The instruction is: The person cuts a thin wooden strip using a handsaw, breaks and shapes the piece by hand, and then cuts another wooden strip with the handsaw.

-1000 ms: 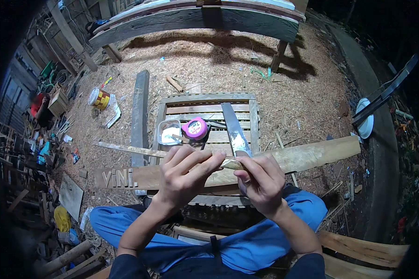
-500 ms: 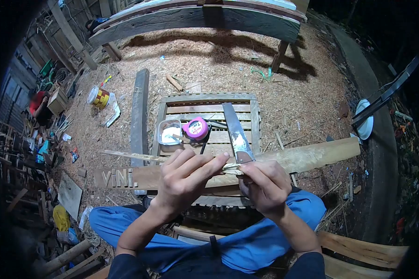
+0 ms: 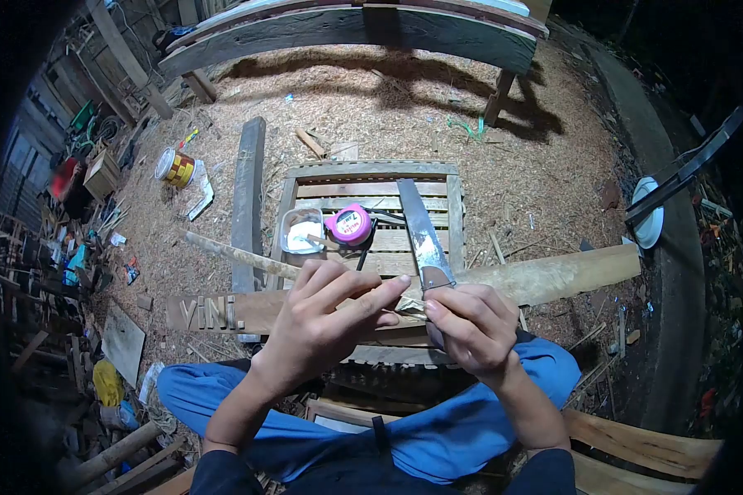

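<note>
My left hand (image 3: 322,326) is closed around a thin wooden strip (image 3: 243,257), which sticks out leftward from behind the fingers. Between my hands a pale, frayed piece of the strip shows, and my right hand (image 3: 475,326) pinches its right end. Under both hands lies a long board (image 3: 545,276) with raised wooden letters (image 3: 210,313) at its left. A handsaw (image 3: 421,231) rests on the slatted wooden table (image 3: 371,171), its handle end near my right fingers. Left of the saw are a pink tape measure (image 3: 351,224) and a plastic tub (image 3: 303,231) of white paste with a stick in it.
A dark beam (image 3: 248,181) lies left of the table. A bucket (image 3: 175,168) stands on the sawdust-covered ground. A heavy workbench (image 3: 347,45) is at the back. Another person (image 3: 68,181) in red is at the far left, beside scrap wood.
The strip's left end has swung upward, and the strip has turned to show a broader face. My left fingertips have parted slightly from the frayed piece near my right hand.
</note>
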The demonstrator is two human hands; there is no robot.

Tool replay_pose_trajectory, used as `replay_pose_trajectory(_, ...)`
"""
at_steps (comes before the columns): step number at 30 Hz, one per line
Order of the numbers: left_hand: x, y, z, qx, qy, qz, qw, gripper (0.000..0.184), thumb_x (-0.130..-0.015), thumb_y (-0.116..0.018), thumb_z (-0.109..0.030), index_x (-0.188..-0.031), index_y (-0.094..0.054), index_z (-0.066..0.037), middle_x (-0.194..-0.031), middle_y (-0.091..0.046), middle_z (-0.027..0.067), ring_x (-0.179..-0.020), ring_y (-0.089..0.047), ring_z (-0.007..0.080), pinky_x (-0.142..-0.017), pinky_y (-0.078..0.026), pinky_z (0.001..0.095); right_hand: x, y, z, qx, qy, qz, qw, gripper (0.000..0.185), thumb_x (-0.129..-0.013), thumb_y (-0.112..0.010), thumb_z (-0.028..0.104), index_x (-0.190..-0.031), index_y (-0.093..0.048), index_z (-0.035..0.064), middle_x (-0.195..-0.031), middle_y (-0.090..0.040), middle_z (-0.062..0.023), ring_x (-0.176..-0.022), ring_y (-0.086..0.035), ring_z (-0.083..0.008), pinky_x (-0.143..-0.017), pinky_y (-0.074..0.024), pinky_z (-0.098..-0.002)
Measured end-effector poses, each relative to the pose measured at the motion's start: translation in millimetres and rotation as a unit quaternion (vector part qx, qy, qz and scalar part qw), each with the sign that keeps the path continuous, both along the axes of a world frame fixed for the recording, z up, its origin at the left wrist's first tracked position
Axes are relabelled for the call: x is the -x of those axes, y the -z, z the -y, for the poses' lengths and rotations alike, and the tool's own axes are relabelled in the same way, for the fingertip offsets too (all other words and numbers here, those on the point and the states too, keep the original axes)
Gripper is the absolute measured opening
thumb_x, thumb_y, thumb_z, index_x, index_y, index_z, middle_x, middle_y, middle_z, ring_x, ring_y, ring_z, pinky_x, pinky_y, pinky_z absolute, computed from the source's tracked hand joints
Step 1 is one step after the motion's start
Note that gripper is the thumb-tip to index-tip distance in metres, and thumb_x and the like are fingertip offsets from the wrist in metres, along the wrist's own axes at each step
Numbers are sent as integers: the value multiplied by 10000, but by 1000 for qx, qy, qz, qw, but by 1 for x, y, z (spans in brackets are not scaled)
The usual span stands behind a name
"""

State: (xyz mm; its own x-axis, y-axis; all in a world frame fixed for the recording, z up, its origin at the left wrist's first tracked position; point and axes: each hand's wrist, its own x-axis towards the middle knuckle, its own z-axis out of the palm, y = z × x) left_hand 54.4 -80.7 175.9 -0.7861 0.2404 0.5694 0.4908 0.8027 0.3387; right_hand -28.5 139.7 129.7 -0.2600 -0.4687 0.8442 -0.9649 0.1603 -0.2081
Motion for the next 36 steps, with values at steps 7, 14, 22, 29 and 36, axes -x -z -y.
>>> replay_pose_trajectory(7, 1, -7, 4, 65, -4, 6, 998, 221, -843, -749, -170, -1046, -687, -110, -893, -646, -14, -827, -609, 182, -796, -446, 356, -10, -10, 6, -108, 27, 88, 990, 286, -894, -717, 202, -1156, -692, 89, -921, -642, -54, -751, -632, -221, -588, -492, -344)
replay_pose_trajectory(14, 0, 11, 7, 78, 0, 28, 997, 208, -842, -679, -119, -1044, -649, -81, -844, -633, 24, -769, -649, 202, -651, -499, 333, -8, -6, 11, -131, -7, 123, 984, 215, -904, -738, 217, -1044, -668, 71, -775, -549, -59, -665, -605, -222, -568, -474, -357)
replay_pose_trajectory(22, -1, 9, 4, 44, -30, 84, 995, 162, -874, -699, -102, -1015, -633, -57, -801, -629, 78, -708, -660, 262, -609, -508, 383, -11, -6, 21, -124, 24, 105, 986, 194, -838, -801, 113, -977, -683, 46, -668, -570, -61, -569, -591, -232, -515, -438, -364)
replay_pose_trajectory(29, 1, 12, 5, 45, -43, 111, 992, 140, -888, -722, -93, -996, -638, -59, -762, -624, 95, -667, -658, 281, -563, -496, 394, -14, -5, 29, -115, 72, 97, 986, 165, -844, -796, 123, -947, -685, 58, -635, -546, -49, -536, -559, -215, -507, -421, -361)
replay_pose_trajectory(36, -6, 7, 4, -6, -129, 64, 990, 93, -930, -708, -124, -948, -631, -74, -738, -643, 95, -620, -658, 277, -538, -492, 395, -3, 3, 11, -118, 191, 133, 965, 64, -872, -740, 73, -884, -694, 29, -613, -570, -88, -501, -556, -239, -478, -406, -373)
